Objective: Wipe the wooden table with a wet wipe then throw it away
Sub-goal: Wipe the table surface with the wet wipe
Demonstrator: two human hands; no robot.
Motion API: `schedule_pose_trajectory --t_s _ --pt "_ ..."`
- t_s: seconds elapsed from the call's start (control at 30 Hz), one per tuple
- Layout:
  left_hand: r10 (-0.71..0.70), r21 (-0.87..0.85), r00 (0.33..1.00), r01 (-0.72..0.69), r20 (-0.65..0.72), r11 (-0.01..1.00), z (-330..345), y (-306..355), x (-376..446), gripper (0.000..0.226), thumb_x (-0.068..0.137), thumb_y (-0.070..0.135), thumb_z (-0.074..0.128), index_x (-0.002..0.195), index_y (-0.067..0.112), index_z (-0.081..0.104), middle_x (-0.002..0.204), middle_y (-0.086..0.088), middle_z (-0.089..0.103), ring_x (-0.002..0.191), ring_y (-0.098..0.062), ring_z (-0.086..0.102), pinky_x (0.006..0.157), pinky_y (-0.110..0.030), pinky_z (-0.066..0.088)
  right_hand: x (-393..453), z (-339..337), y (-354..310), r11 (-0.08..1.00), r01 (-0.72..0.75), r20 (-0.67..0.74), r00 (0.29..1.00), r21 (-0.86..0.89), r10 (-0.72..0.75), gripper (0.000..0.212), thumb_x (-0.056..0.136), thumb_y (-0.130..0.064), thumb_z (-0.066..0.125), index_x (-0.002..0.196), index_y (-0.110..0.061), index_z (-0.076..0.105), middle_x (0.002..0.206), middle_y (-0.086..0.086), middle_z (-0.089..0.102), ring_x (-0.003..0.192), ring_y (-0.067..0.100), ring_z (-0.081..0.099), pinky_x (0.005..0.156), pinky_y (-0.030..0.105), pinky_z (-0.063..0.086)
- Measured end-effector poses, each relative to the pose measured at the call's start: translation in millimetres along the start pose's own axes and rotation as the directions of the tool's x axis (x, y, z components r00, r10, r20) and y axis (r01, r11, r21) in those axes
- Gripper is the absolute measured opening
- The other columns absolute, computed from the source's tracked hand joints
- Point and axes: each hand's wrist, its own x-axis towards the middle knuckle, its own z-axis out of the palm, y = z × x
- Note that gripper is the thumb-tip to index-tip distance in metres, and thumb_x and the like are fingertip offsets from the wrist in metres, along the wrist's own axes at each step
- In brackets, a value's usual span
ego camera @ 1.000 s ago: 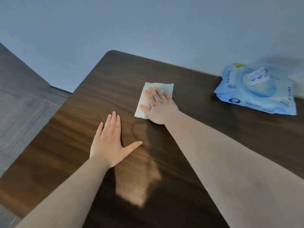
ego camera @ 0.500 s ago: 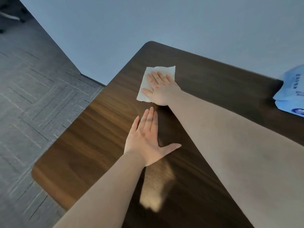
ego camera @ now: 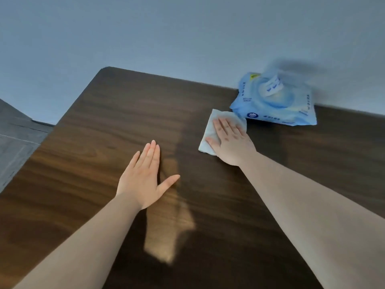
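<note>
A dark wooden table (ego camera: pixel 100 130) fills most of the view. A white wet wipe (ego camera: pixel 210 130) lies flat on it toward the far right. My right hand (ego camera: pixel 231 142) presses down on the wipe with straight fingers, covering most of it. The wipe's far corner touches or nearly touches the blue wipe pack (ego camera: pixel 275 105). My left hand (ego camera: pixel 143 180) rests palm down on the bare wood in the middle, thumb spread, holding nothing.
The blue wet wipe pack lies at the table's far edge against a pale blue wall (ego camera: pixel 187 34). The table's rounded far-left corner (ego camera: pixel 105 69) and left edge drop to grey floor (ego camera: pixel 14 147). A bright light patch lies on the near wood.
My right hand has slid the wipe from near the far-left corner rightward across the table to beside the blue pack. My left hand stays flat on the wood.
</note>
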Motion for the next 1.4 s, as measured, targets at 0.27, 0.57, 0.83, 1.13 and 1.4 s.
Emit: schedule_pose_trajectory --t_s 0.27,0.57,0.83,1.13,1.4 --pt "0.346 -0.059 0.938 -0.344 0.022 0.937 -5 166 40 0.092 0.075 0.08 -0.005 0.141 0.018 -0.023 0.15 0.005 -0.026 0.137 -0.007 -0.025 0.117 -0.032 -0.008 -103 3 184 0.931 -0.364 -0.035 0.93 0.044 0.365 0.068 0.096 -0.055 0.01 0.15 -0.02 -0.011 0.16 -0.002 -0.013 0.146 0.013 -0.012 0.118 0.034 -0.007" --pt "0.554 -0.106 0.831 -0.547 0.057 0.831 -15 356 66 0.094 0.077 0.079 0.006 0.147 0.019 -0.016 0.157 0.004 -0.02 0.142 -0.009 -0.02 0.118 -0.035 -0.008 -186 9 329 0.73 -0.662 -0.053 0.734 0.168 0.677 0.07 0.094 -0.059 0.01 0.151 -0.02 -0.006 0.16 0.0 -0.008 0.147 0.016 -0.008 0.119 0.036 -0.005" --pt "0.628 0.066 0.777 -0.629 0.047 0.774 -8 413 74 0.094 0.075 0.082 -0.003 0.146 0.021 -0.018 0.151 0.008 -0.026 0.139 -0.008 -0.024 0.117 -0.037 -0.009 -240 12 421 0.597 -0.765 -0.061 0.602 0.241 0.796 0.071 0.095 -0.058 0.01 0.151 -0.018 -0.005 0.161 0.002 -0.006 0.147 0.018 -0.006 0.119 0.038 -0.003" --pt "0.613 0.068 0.788 -0.615 0.053 0.785 -9 413 72 0.095 0.074 0.082 -0.002 0.145 0.022 -0.019 0.148 0.01 -0.028 0.137 -0.006 -0.026 0.116 -0.035 -0.01 -307 24 460 0.454 -0.853 -0.001 0.47 0.258 0.883 0.071 0.095 -0.059 0.007 0.15 -0.018 -0.006 0.161 0.003 -0.008 0.147 0.019 -0.007 0.119 0.039 -0.003" --pt "0.606 0.077 0.788 -0.615 0.108 0.785 -10 413 70 0.096 0.074 0.082 -0.002 0.146 0.02 -0.02 0.15 0.006 -0.027 0.137 -0.007 -0.025 0.116 -0.036 -0.01 -350 47 401 0.515 -0.832 0.026 0.531 0.207 0.847 0.07 0.094 -0.057 0.005 0.15 -0.017 -0.009 0.16 0.004 -0.01 0.147 0.02 -0.007 0.117 0.038 -0.004"
